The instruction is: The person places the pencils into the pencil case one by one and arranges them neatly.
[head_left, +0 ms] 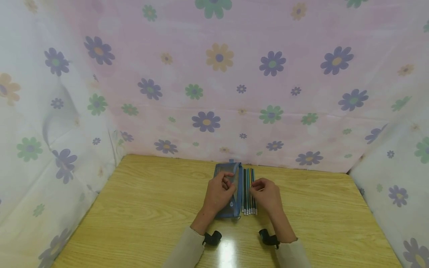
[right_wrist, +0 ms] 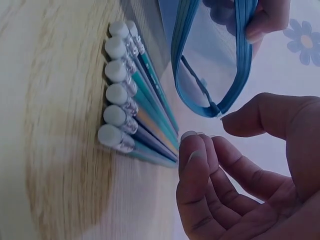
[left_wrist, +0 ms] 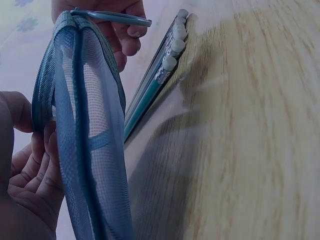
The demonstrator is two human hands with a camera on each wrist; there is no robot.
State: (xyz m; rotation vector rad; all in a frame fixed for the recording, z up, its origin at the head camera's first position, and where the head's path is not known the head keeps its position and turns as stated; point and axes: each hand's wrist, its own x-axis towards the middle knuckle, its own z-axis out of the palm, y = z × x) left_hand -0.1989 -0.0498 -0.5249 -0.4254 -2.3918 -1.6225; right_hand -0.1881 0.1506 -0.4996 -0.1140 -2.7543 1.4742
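A blue mesh zip pouch (head_left: 228, 213) lies at the middle of the table, its zipper side parted into a gap in the right wrist view. My left hand (head_left: 218, 191) pinches one edge of the pouch's opening between thumb and fingers. Just right of the pouch, several pencils (head_left: 247, 203) lie side by side, their white eraser ends (right_wrist: 116, 115) toward me. Over their right side hovers my right hand (head_left: 268, 195), thumb and bent fingertips (right_wrist: 192, 145) apart with nothing between them. A zipper pull (left_wrist: 115, 18) sticks out at the pouch's near end.
The wood-grain table (head_left: 151, 208) has a flowered curtain (head_left: 234, 93) behind it and on both sides. Dark wrist cameras (head_left: 212, 238) sit at each sleeve, low over the table.
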